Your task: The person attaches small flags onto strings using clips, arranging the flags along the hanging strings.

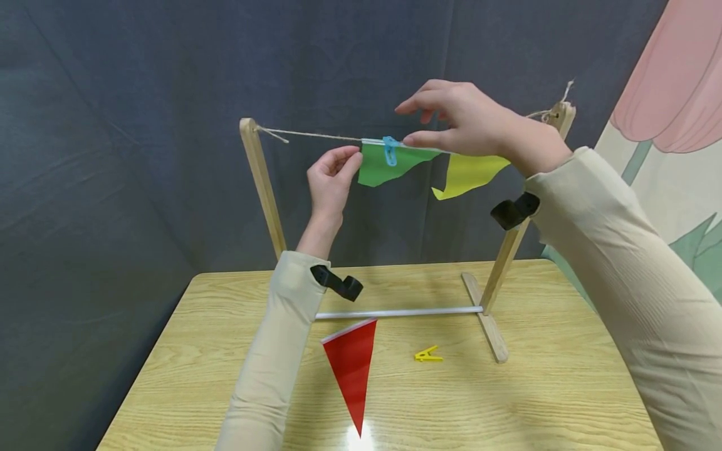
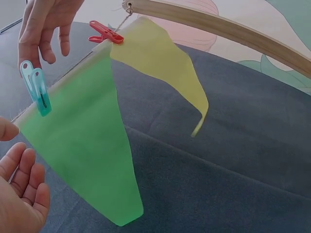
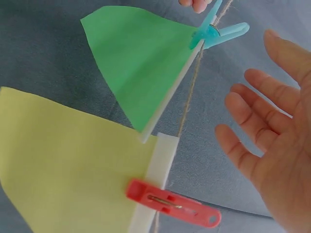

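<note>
A green pennant [image 1: 389, 164] hangs from a twine line [image 1: 316, 134] by a light-blue clothespin [image 1: 390, 151]. My left hand [image 1: 333, 178] is at the pennant's left top corner. In the left wrist view its thumb and loosely bent fingers [image 2: 22, 170] show a gap between them. My right hand [image 1: 465, 119] is raised over the line, fingers spread and apart from the clothespin in the right wrist view. A yellow pennant [image 1: 470, 174] hangs to the right, held by a red clothespin [image 3: 172, 203]; its tip is curled.
Wooden posts [image 1: 262, 188] hold the line, joined low by a white rod [image 1: 400, 312]. A red pennant [image 1: 352, 369] and a yellow clothespin [image 1: 429, 354] lie on the wooden table [image 1: 541, 388]. A dark curtain [image 1: 141, 156] hangs behind.
</note>
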Available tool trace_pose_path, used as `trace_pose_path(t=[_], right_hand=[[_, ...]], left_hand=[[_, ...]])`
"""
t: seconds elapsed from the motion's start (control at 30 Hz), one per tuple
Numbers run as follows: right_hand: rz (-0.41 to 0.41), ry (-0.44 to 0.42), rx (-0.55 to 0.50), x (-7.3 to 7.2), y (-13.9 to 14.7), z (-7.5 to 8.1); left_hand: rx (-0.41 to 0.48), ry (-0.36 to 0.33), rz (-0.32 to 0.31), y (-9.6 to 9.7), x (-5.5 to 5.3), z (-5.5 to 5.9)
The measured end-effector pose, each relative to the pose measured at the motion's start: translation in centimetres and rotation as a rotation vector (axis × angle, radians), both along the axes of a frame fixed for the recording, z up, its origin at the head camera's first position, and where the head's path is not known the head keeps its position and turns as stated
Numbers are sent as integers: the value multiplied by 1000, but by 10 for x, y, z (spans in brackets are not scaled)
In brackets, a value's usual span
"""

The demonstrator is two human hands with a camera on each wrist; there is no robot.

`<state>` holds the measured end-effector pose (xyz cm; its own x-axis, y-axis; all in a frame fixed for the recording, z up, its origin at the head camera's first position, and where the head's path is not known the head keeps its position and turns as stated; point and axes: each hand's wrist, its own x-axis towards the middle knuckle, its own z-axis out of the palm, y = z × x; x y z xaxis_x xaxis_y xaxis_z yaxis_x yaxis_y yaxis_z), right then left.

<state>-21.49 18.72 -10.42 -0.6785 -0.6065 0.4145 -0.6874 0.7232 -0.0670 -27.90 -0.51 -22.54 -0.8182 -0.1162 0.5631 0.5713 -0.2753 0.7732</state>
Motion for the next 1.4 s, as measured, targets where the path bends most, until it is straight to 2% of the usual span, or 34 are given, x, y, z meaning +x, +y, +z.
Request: trace_pose_path(t=[0.57,0.83,1.07,1.2,1.4], right_hand=[[64,120,-68,10,11,-17],[104,181,-84,14,20,-26],[132,160,-182,12,28,-41],[113,147,-203,15,33,-50],[132,144,-216,21,38,-63]], left_hand=[[-38,-22,7,-6,1,-4],[-43,-1,7,-10,1,-7],[-58,-8,17,-16,0,-13],[-69,-12,14,-20,1,-17],[-87,-30,23,-25,3,-25]])
